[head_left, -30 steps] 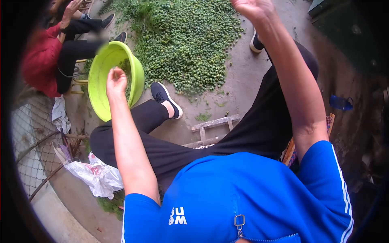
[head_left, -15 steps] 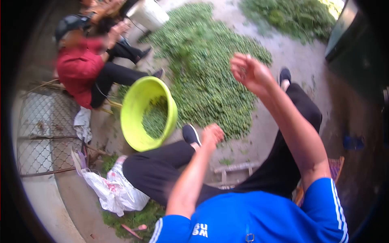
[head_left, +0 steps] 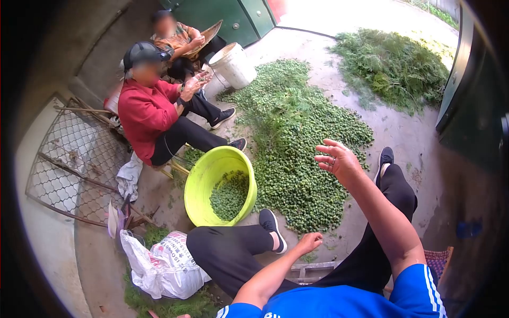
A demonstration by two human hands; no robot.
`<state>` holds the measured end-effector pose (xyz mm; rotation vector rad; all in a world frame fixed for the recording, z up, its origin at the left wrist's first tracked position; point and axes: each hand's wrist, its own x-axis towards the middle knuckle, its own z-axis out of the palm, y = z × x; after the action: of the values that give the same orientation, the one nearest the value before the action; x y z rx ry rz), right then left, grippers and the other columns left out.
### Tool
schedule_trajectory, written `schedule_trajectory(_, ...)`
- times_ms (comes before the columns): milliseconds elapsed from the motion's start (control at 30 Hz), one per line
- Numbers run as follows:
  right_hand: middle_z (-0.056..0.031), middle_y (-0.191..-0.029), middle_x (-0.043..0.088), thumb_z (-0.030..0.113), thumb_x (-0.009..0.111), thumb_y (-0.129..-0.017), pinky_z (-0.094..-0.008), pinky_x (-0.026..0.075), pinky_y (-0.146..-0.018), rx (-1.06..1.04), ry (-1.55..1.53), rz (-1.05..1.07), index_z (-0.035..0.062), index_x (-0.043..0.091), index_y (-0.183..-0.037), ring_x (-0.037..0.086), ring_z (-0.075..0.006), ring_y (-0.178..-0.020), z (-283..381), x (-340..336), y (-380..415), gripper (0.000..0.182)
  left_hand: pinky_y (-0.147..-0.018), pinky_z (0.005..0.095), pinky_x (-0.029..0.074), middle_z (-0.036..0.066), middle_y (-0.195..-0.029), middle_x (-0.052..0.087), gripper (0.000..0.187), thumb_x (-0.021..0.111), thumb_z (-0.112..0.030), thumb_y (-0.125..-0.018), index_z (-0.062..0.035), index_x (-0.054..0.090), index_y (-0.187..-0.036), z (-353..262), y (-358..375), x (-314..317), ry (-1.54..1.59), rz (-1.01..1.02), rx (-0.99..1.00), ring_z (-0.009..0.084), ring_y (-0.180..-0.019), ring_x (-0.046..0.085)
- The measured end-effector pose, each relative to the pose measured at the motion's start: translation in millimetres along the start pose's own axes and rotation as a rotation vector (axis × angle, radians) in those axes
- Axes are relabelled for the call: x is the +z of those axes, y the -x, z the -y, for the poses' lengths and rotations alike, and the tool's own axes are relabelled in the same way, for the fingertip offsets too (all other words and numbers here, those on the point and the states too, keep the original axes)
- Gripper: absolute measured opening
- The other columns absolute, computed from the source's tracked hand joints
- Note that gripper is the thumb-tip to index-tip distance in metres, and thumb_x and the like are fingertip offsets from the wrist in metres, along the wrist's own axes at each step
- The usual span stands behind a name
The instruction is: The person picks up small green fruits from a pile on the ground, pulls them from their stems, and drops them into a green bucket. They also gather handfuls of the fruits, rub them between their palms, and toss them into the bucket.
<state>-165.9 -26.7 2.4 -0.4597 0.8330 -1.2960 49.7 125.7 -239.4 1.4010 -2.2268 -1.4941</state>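
My right hand [head_left: 339,160] is raised over the right side of a wide pile of small round green fruits [head_left: 297,159]. Its fingers are apart and hold nothing that I can see. Lower down, my left hand [head_left: 310,242] hovers by the near edge of the pile, its fingers curled together; whatever may be inside is hidden. To the left, a yellow-green tub [head_left: 193,193] leans toward me, with more of the green fruits [head_left: 230,196] at its bottom. Some feathery green sprigs lie on top of the pile.
A person in a red top [head_left: 146,116] sits left, another person [head_left: 180,40] behind holding a woven tray. A white bucket [head_left: 236,66] stands at the back. Cut greenery [head_left: 392,69] is heaped back right. A white sack [head_left: 169,270] and wire mesh panel [head_left: 79,164] are at left.
The view has tilted up, showing more of the doorway and back wall. My right hand's fingers have spread. My left hand stays low near the pile's edge.
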Motion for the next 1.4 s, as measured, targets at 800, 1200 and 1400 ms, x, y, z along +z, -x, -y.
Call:
schedule_trajectory(800,-0.0126,-0.11,0.061,0.026,0.042,-0.095,-0.0337,0.052,-0.074,0.036,0.079,0.061,0.0013,0.047,-0.125,0.063,-0.0206,-0.088,-17.4,-1.8,-1.6,0.039,-0.079,0.0395,0.05,0.017,-0.091,0.067,0.027,0.064,-0.019,-0.08,-0.0036,0.062,-0.101,-0.6,6.0,3.9,-0.034,0.037,-0.013,0.0308,-0.088,0.065)
schedule_trajectory(1200,-0.0071,-0.118,0.058,0.018,0.055,-0.09,-0.033,0.051,-0.074,0.01,0.246,0.043,0.0073,0.053,-0.124,0.063,-0.0168,-0.09,-27.8,-0.7,-0.1,0.035,-0.079,0.0397,0.05,0.017,-0.092,0.067,0.026,0.063,-0.021,-0.08,-0.0034,0.063,-0.099,1.4,4.9,7.0,-0.081,0.037,0.016,0.031,-0.088,0.065)
schedule_trajectory(1400,-0.0074,-0.115,0.059,0.018,0.054,-0.091,-0.0322,0.052,-0.073,0.023,0.239,0.063,0.0071,0.052,-0.125,0.063,-0.0171,-0.089,-29.8,-7.9,-3.7,0.036,-0.079,0.0398,0.051,0.017,-0.091,0.067,0.025,0.063,-0.02,-0.078,-0.0032,0.063,-0.097,5.3,6.4,8.3,-0.07,0.032,0.012,0.0316,-0.088,0.065)
